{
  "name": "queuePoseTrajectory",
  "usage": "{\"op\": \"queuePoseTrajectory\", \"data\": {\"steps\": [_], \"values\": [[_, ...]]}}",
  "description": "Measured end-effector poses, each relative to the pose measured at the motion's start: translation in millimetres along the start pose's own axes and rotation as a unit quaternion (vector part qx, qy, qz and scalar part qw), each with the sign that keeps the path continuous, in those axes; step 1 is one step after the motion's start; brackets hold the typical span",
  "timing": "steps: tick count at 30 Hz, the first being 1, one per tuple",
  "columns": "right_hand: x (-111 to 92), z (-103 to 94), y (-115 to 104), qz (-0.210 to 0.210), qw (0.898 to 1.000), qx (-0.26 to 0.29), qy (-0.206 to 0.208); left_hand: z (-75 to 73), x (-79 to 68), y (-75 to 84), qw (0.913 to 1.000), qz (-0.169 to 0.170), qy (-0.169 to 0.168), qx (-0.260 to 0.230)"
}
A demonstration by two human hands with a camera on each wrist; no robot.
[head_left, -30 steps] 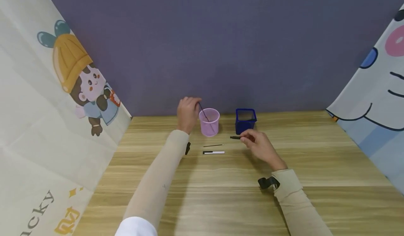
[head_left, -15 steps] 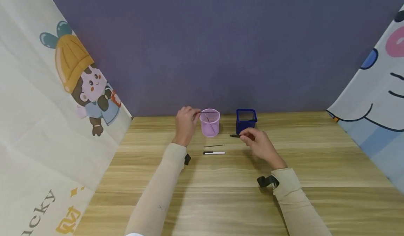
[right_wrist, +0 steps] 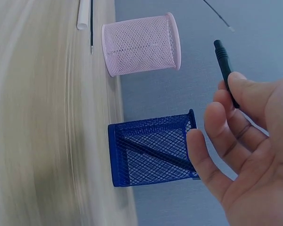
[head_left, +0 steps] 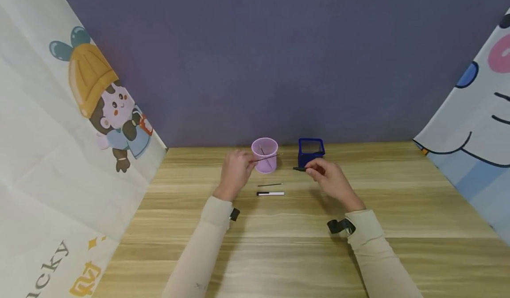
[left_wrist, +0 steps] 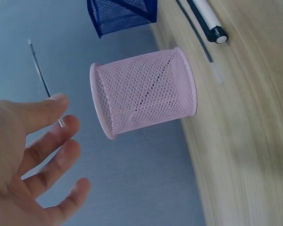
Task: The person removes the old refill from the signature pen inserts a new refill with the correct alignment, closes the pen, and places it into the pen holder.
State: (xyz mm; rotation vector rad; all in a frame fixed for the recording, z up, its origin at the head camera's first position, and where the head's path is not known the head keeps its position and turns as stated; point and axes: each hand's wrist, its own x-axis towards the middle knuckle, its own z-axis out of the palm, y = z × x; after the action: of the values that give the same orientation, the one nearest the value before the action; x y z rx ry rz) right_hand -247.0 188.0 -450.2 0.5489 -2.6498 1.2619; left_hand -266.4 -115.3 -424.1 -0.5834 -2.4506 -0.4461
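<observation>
Between the thumb and finger of the left hand (head_left: pixel 235 169), a thin rod (left_wrist: pixel 39 70) is pinched, the pink cup (left_wrist: pixel 122 84) near it; the right hand (head_left: pixel 328 180) pinches a black tube (right_wrist: pixel 224 63) near the blue cup (right_wrist: pixel 151 175).

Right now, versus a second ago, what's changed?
Your left hand has come lower in the head view, swinging the thin dark rod from steep to nearly level. Your right hand barely moved, still pinching the short black tube. The pink round mesh cup and blue square mesh holder stayed.
</observation>
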Motion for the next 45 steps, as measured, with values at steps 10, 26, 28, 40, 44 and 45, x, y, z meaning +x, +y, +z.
{"op": "queuePoseTrajectory", "data": {"steps": [10, 26, 28, 40, 44, 45], "values": [[5.2, -1.4, -2.0, -0.033, 0.999, -0.025, -0.018, 1.2, -13.6, -0.5, 0.9993, 0.018, -0.029, -0.013], [5.2, 5.3, 6.0, -0.071, 0.996, -0.061, -0.005, 11.0, -18.7, -4.5, 0.9979, 0.047, -0.038, -0.023], [4.3, 7.1, 9.2, -0.074, 0.995, -0.064, -0.003, 11.9, -19.1, -5.1, 0.9978, 0.045, -0.038, -0.031], [-2.1, 12.6, 20.0, -0.073, 0.996, -0.054, 0.009, 17.8, -23.6, -6.7, 0.9965, 0.039, -0.052, -0.053], [-0.7, 13.6, 19.9, -0.078, 0.995, -0.056, 0.012, 19.3, -24.9, -6.1, 0.9962, 0.04, -0.056, -0.054], [-0.5, 14.1, 20.2, -0.079, 0.995, -0.057, 0.011, 19.7, -25.2, -6.0, 0.9961, 0.041, -0.057, -0.055]]}}
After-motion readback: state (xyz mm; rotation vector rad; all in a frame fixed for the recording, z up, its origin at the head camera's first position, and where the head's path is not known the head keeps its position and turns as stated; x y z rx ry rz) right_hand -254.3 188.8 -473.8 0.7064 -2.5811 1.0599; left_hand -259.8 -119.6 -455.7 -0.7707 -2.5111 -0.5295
